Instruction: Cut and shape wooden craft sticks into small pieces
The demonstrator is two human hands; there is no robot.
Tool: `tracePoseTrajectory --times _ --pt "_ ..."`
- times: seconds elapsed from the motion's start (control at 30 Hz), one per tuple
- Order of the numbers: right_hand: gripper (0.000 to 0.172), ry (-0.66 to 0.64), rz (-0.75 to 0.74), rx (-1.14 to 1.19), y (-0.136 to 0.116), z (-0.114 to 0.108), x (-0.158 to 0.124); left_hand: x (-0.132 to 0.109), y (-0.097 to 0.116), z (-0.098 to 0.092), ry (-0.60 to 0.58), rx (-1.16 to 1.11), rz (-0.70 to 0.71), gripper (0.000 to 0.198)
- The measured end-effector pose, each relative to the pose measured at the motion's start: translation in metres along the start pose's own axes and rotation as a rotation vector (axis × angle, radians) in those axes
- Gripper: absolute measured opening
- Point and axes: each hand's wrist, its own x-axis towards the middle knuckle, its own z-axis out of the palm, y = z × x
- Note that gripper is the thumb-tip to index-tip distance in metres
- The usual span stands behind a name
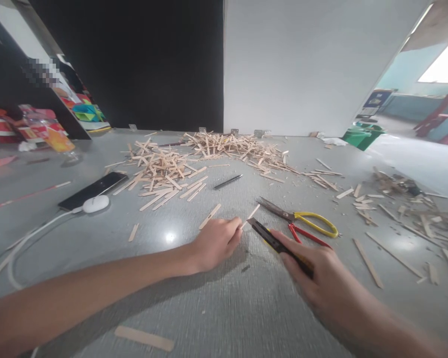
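Pinched in my left hand (218, 241) is a thin wooden stick (254, 212), its free end pointing up and to the right. My right hand (317, 273) is wrapped round a black and yellow utility knife (271, 236). The knife's tip is at the stick, close to my left fingers; whether the blade cuts into it I cannot tell. Just beyond the knife lie scissors (293, 217) with one yellow and one red handle. A short wooden stick (210, 217) rests behind my left hand, and a wider flat stick (145, 338) is near the front edge.
Heaped wooden sticks (160, 166) lie at the back, with a pen (228, 182) in front. At left are a phone (93, 190), a white charger (96, 204) with its cable, and a bottle (52, 134). Scraps (429, 223) cover the right. A black and white partition (283, 64) stands behind.
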Motion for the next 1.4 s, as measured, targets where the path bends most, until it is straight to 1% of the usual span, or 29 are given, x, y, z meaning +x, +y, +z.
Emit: tracePoseTrajectory --times 0.1,0.17,0.23,0.33,0.4,0.5,0.57,0.63,0.73,0.8,0.93,0.97,1.1,1.27,1.4 --pt "0.059 -0.110 0.154 0.087 0.003 -0.011 0.004 -0.001 0.000 0.000 -0.009 -0.009 0.025 0.024" --pt "0.064 -0.137 0.232 0.162 0.002 -0.008 0.003 -0.002 -0.002 0.000 -0.007 -0.019 0.033 0.026" --pt "0.063 -0.106 0.222 0.168 0.000 -0.001 0.002 -0.002 -0.003 0.001 -0.005 -0.032 0.037 0.028" --pt "0.059 -0.024 0.124 0.116 -0.002 0.003 0.002 -0.002 -0.005 0.002 -0.001 -0.041 0.040 0.029" --pt "0.058 -0.050 0.132 0.138 0.000 -0.001 0.004 -0.002 -0.005 0.002 0.002 -0.040 0.042 0.028" --pt "0.062 -0.133 0.221 0.244 0.003 -0.004 0.006 -0.002 -0.005 0.001 0.000 -0.044 0.048 0.027" --pt "0.062 -0.104 0.219 0.273 0.003 -0.002 0.005 -0.002 -0.005 0.001 -0.002 -0.048 0.048 0.029" --pt "0.060 -0.075 0.188 0.238 0.003 -0.001 0.005 -0.002 -0.005 0.001 0.002 -0.046 0.045 0.029" --pt "0.060 -0.120 0.191 0.188 0.003 -0.004 0.005 -0.002 -0.003 0.001 0.001 -0.034 0.042 0.026" --pt "0.061 -0.161 0.225 0.211 0.004 -0.006 0.005 -0.001 -0.002 0.001 -0.001 -0.028 0.040 0.026" --pt "0.065 -0.148 0.278 0.278 0.004 -0.005 0.003 -0.001 -0.002 0.001 0.000 -0.019 0.033 0.029" --pt "0.065 -0.146 0.274 0.262 0.004 -0.005 0.003 -0.002 -0.002 0.001 0.000 -0.015 0.032 0.029" --pt "0.063 -0.204 0.236 0.194 0.005 -0.007 0.003 -0.002 -0.002 0.002 -0.002 -0.007 0.034 0.028" --pt "0.064 -0.148 0.231 0.269 0.000 -0.003 0.000 -0.002 -0.002 0.001 -0.001 -0.026 0.037 0.027" --pt "0.061 -0.184 0.235 0.209 0.002 -0.013 0.005 -0.002 -0.001 0.000 -0.011 -0.048 0.055 0.027"
